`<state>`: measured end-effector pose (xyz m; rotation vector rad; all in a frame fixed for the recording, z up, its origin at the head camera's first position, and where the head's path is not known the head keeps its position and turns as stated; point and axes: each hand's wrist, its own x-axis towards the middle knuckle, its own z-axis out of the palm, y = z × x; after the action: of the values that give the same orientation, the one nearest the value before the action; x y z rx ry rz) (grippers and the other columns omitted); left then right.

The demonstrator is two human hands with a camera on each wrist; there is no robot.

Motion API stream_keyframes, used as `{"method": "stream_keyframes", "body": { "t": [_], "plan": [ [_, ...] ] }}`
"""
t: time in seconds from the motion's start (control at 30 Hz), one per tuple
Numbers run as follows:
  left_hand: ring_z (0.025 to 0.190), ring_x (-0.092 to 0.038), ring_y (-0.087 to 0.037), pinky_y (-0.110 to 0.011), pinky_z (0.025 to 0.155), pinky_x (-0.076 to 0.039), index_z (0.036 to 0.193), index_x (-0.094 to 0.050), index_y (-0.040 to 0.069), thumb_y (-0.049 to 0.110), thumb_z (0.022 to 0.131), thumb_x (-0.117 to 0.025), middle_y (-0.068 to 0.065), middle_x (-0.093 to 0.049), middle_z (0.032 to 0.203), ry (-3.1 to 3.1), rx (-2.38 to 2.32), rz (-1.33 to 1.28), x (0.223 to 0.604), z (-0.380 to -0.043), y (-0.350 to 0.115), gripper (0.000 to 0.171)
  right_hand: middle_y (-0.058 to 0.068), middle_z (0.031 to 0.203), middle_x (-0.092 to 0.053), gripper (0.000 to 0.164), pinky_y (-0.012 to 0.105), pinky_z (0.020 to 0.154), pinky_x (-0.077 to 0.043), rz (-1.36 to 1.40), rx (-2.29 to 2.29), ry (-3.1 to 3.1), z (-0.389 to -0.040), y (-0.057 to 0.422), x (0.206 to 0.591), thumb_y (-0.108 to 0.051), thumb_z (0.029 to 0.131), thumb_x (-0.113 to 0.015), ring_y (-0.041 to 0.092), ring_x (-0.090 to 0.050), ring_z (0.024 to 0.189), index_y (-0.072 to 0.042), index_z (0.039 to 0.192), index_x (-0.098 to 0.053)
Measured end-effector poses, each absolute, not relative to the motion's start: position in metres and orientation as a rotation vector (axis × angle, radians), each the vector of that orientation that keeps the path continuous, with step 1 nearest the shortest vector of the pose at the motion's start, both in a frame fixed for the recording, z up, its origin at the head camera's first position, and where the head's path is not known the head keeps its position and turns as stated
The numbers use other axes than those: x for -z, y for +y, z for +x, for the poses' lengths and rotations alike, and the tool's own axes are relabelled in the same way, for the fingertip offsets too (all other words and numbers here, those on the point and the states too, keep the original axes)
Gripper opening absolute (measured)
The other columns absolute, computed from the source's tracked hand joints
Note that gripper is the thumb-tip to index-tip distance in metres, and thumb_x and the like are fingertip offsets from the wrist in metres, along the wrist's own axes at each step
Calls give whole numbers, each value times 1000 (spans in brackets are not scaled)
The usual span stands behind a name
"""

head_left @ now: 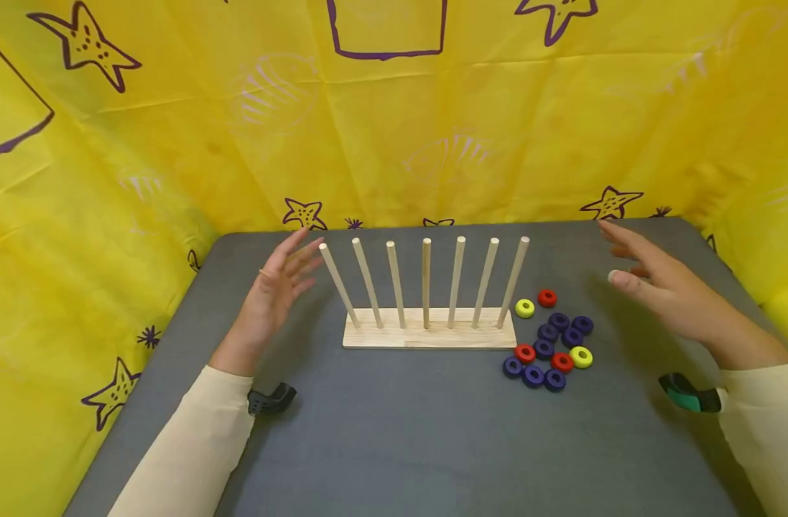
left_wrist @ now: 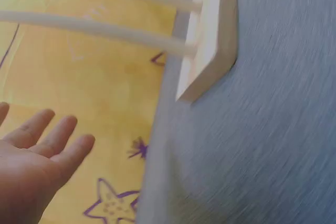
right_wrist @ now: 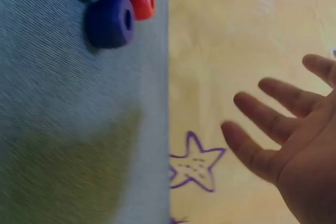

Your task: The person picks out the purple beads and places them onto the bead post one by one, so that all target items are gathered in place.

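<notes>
A pale wooden peg rack (head_left: 426, 337) stands in the middle of the grey table, with several upright dowels and no rings on them. Just left of it, my left hand (head_left: 269, 305) is raised with fingers extended, holding nothing. On the other side my right hand (head_left: 668, 294) hovers above the table, fingers spread and likewise holding nothing. Between the rack and that hand lies a loose group of rings: several dark blue rings (head_left: 533, 376), red rings (head_left: 562, 362) and two yellow rings (head_left: 581, 357). The right wrist view shows a blue ring (right_wrist: 109, 22) near a red ring (right_wrist: 144, 3).
The grey table (head_left: 394, 438) reaches back to a yellow curtain (head_left: 381, 143) with purple starfish drawings, which also closes in both sides. Dark straps sit at both wrists, a black one (head_left: 272, 399) and a black-and-green one (head_left: 689, 393).
</notes>
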<state>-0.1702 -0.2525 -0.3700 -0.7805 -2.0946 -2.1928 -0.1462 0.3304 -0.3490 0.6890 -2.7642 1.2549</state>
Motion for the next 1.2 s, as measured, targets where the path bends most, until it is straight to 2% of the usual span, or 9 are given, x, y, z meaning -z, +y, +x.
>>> {"method": "stream_keyframes", "body": {
  "t": [0.07, 0.13, 0.33, 0.47, 0.6, 0.73, 0.87, 1.0, 1.2],
  "plan": [
    [146, -45, -42, -59, 120, -31, 173, -28, 12, 82, 99, -54, -28, -38, 167, -2010, 2289, -773, 376, -169, -248, 106, 0, 171, -35, 68, 29, 111, -39, 721, -1355, -2706, -145, 330, 355, -9, 116, -49, 20, -42, 147, -29, 176, -23],
    [142, -51, -41, -51, 117, -41, 172, -29, 11, 83, 98, -52, -32, -40, 165, -1956, 2358, -763, 382, -168, -243, 105, -1, 168, -40, 62, 14, 100, -39, 782, -1458, -2628, -145, 330, 362, -9, 118, -43, 12, -46, 141, -22, 175, -25],
    [136, -58, -45, -43, 108, -52, 170, -28, 14, 84, 99, -48, -31, -49, 158, -1939, 2491, -693, 403, -164, -227, 102, 2, 160, -52, 52, 19, 100, -48, 853, -1672, -2524, -145, 330, 387, -13, 120, -29, 12, -58, 133, -12, 172, -31],
    [132, -62, -42, -44, 107, -53, 171, -27, 8, 81, 101, -48, -28, -59, 149, -1987, 2521, -669, 413, -163, -219, 104, 2, 154, -58, 52, 21, 98, -52, 857, -1804, -2508, -146, 333, 404, -9, 119, -26, 12, -63, 129, -12, 170, -35],
    [123, -66, -38, -44, 104, -54, 162, -40, -4, 62, 113, -45, -24, -67, 132, -2028, 2512, -645, 419, -162, -216, 82, 4, 152, -60, 51, 21, 98, -52, 830, -1858, -2525, -146, 334, 412, -7, 119, -27, 14, -63, 128, -12, 169, -37],
    [114, -69, -31, -38, 100, -56, 141, -57, -12, 45, 119, -43, -19, -71, 119, -2034, 2485, -672, 424, -161, -218, 63, 4, 147, -64, 47, 20, 97, -50, 677, -1819, -2602, -146, 333, 417, -7, 118, -38, 14, -63, 127, -7, 165, -43],
    [110, -70, -27, -36, 98, -57, 123, -67, -9, 39, 118, -50, -15, -72, 115, -1994, 2485, -711, 431, -161, -222, 52, 3, 141, -68, 45, 16, 96, -49, 495, -1740, -2694, -145, 332, 425, -7, 113, -59, 12, -64, 123, -4, 157, -53],
    [108, -71, -28, -38, 98, -58, 114, -72, -5, 29, 117, -56, -16, -73, 112, -1960, 2510, -713, 436, -161, -223, 37, 6, 136, -70, 47, 16, 92, -52, 476, -1662, -2748, -147, 333, 430, -6, 106, -72, 13, -65, 115, -2, 151, -60],
    [104, -73, -28, -38, 96, -60, 108, -74, 1, 11, 113, -62, -15, -74, 109, -1968, 2525, -598, 436, -161, -219, 17, 7, 136, -70, 44, 16, 90, -49, 470, -1554, -2862, -145, 336, 430, -14, 103, -79, 16, -63, 110, -8, 145, -67]
  ]
}}
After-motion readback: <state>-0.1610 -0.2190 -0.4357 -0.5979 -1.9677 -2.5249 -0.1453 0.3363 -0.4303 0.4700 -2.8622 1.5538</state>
